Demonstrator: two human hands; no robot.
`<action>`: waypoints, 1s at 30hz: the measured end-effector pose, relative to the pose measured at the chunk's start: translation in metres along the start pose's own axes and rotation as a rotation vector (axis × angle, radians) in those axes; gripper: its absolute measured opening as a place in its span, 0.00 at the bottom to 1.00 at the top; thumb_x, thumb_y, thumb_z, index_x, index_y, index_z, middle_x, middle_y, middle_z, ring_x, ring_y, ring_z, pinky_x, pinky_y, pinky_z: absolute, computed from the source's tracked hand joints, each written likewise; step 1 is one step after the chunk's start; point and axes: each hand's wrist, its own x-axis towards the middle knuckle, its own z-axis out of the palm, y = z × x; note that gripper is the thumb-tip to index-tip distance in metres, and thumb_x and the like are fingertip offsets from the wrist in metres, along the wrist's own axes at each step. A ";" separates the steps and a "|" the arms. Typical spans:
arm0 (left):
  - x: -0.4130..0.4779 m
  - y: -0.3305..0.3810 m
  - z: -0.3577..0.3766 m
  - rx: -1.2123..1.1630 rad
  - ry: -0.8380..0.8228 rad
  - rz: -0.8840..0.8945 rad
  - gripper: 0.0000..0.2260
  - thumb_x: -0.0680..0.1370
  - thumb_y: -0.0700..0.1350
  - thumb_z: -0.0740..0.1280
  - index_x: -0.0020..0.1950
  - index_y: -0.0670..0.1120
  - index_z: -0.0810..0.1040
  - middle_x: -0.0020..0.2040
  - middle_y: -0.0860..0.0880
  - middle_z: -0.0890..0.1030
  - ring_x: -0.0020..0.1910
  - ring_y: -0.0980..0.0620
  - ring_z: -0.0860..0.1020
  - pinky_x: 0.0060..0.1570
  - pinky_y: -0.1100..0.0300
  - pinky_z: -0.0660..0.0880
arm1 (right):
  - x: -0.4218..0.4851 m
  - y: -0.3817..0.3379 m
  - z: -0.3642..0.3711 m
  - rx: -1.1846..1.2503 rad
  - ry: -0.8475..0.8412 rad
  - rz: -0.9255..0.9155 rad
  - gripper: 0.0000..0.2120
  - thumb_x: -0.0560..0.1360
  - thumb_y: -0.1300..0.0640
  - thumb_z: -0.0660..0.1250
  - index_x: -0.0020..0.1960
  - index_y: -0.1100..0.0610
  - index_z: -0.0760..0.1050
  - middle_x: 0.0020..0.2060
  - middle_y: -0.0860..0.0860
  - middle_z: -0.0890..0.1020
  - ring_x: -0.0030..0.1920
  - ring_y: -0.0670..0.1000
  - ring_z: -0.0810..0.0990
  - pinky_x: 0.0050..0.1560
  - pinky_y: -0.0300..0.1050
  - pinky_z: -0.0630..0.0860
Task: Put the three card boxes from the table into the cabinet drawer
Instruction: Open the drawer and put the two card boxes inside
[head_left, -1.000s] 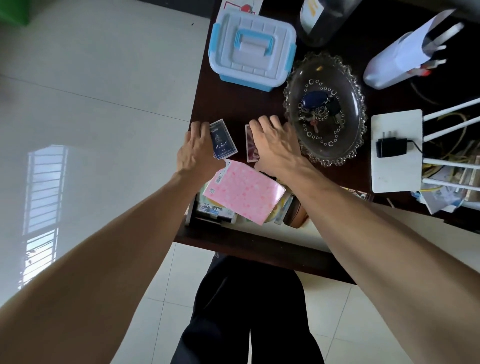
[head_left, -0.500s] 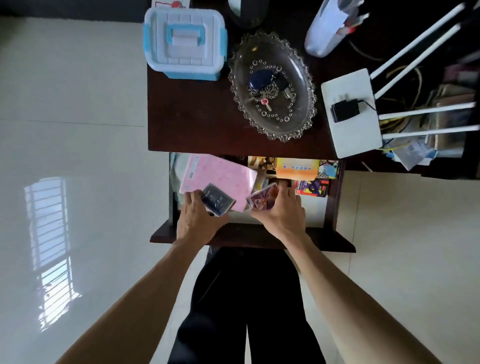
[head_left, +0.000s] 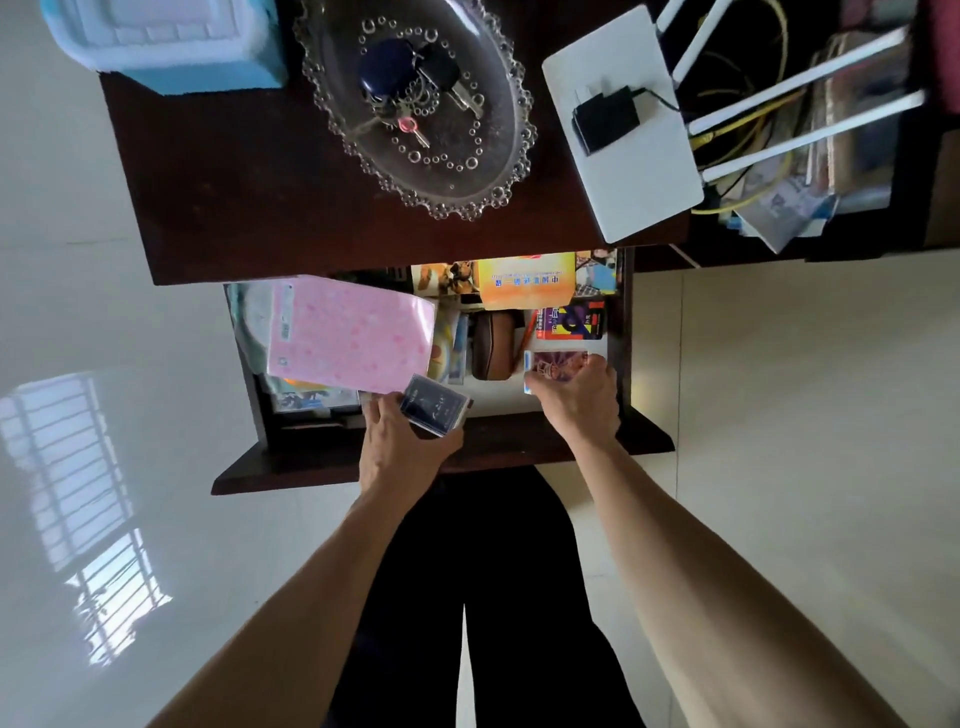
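Note:
The cabinet drawer (head_left: 644, 441) stands pulled out below the dark table top (head_left: 234, 208). My left hand (head_left: 400, 441) grips a dark blue card box (head_left: 434, 408) over the drawer's front edge, beside a pink packet. My right hand (head_left: 582, 400) holds a purple-red card box (head_left: 553, 364) low inside the drawer's right part, over a white patch of drawer floor. No third card box shows on the table top.
The drawer holds a pink packet (head_left: 348, 338), a brown case (head_left: 491, 345), an orange booklet (head_left: 524, 280) and a purple box (head_left: 571, 322). On the table sit a glass dish with keys (head_left: 493, 171), a blue-white plastic box (head_left: 156, 41) and a white router (head_left: 623, 166).
Both hands lifted a card box each off the table and brought them down to the open drawer. The right hand has since moved right and deeper into the drawer.

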 end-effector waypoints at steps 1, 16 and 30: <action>0.002 0.000 0.004 0.000 0.004 0.009 0.37 0.61 0.61 0.76 0.64 0.47 0.67 0.61 0.50 0.69 0.56 0.50 0.74 0.49 0.58 0.70 | 0.006 0.002 0.004 0.006 0.019 -0.002 0.41 0.64 0.40 0.78 0.69 0.58 0.67 0.59 0.55 0.75 0.54 0.55 0.77 0.46 0.47 0.70; 0.029 -0.006 0.019 0.047 -0.008 0.064 0.38 0.62 0.60 0.76 0.66 0.48 0.65 0.60 0.51 0.68 0.52 0.56 0.67 0.49 0.60 0.69 | 0.064 0.007 0.034 -0.149 0.089 0.041 0.30 0.71 0.45 0.76 0.67 0.59 0.73 0.63 0.60 0.73 0.47 0.57 0.79 0.41 0.46 0.72; 0.026 0.002 0.011 0.050 -0.061 0.092 0.41 0.60 0.61 0.75 0.68 0.51 0.64 0.56 0.55 0.64 0.53 0.54 0.71 0.47 0.60 0.71 | 0.038 0.010 0.034 -0.021 0.098 0.002 0.26 0.74 0.52 0.74 0.69 0.59 0.73 0.67 0.61 0.73 0.62 0.57 0.77 0.52 0.48 0.78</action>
